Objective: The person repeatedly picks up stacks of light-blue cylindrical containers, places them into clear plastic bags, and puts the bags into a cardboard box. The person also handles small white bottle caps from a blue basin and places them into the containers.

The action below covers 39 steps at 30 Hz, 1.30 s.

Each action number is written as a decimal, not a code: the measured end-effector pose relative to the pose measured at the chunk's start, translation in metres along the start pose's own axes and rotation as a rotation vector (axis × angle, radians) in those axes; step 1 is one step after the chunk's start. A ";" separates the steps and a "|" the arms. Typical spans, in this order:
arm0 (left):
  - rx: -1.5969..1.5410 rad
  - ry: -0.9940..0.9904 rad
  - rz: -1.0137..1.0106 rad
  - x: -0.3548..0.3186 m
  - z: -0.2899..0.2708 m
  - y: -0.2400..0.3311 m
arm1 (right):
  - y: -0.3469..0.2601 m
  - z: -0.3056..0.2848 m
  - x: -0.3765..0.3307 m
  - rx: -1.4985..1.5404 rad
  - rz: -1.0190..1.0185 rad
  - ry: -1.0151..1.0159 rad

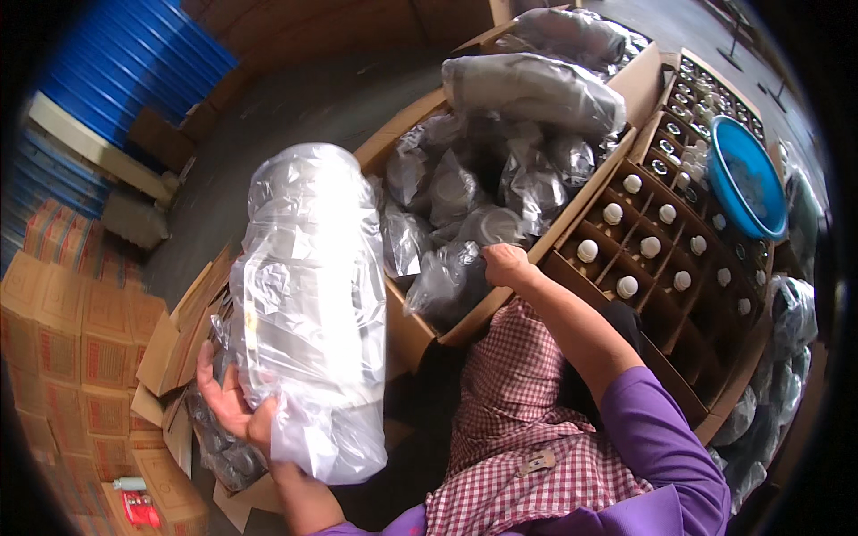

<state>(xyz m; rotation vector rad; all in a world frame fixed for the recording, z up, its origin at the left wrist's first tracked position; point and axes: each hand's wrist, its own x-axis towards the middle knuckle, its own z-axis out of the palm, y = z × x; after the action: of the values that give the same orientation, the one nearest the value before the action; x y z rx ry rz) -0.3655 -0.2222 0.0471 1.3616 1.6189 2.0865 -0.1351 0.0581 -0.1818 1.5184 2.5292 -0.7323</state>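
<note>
My left hand supports the lower end of a long package in clear plastic. The package is round-ended and bulky, with banded pale contents blurred by glare. Its thumb presses the film and its fingers curve round the left side. Inside an open cardboard box, my right hand is closed at the near right side, against a plastic-wrapped bundle. What its fingers pinch is mostly hidden. Several more wrapped bundles stand in that box, and a longer wrapped package lies across its far end.
To my right, a divided carton holds several white-capped bottles. A blue basin rests on its far right side. Stacked brown cartons and flattened cardboard are on the left. Further wrapped goods lie along the right edge.
</note>
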 end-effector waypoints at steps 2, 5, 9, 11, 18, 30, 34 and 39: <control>-0.089 -0.018 -0.014 -0.007 0.013 0.010 | 0.013 -0.017 -0.025 0.406 -0.102 0.096; -0.272 -0.066 0.000 -0.016 0.044 0.014 | 0.031 -0.035 -0.068 1.363 -0.174 -0.016; -0.405 -0.353 -0.234 -0.046 0.100 -0.003 | 0.029 -0.064 -0.128 2.001 -0.403 -0.036; -0.380 -0.571 -0.425 -0.075 0.133 -0.020 | 0.071 -0.055 -0.136 2.110 -0.678 0.128; -0.473 -0.865 -0.509 -0.078 0.215 -0.047 | 0.128 -0.065 -0.274 1.817 -0.220 0.355; -0.380 -1.150 -0.705 -0.235 0.236 -0.144 | 0.152 -0.100 -0.400 1.071 0.061 1.197; -0.160 -1.359 -0.732 -0.213 0.247 -0.104 | 0.131 -0.177 -0.365 0.367 -0.056 1.049; 0.235 -1.856 -0.479 -0.118 0.268 -0.064 | 0.123 -0.187 -0.308 0.419 -0.036 0.627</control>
<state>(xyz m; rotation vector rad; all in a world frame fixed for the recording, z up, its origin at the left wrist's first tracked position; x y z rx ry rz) -0.1268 -0.0869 -0.0722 1.6646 0.9486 -0.0804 0.1522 -0.0581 0.0402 2.1221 2.9754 -0.9628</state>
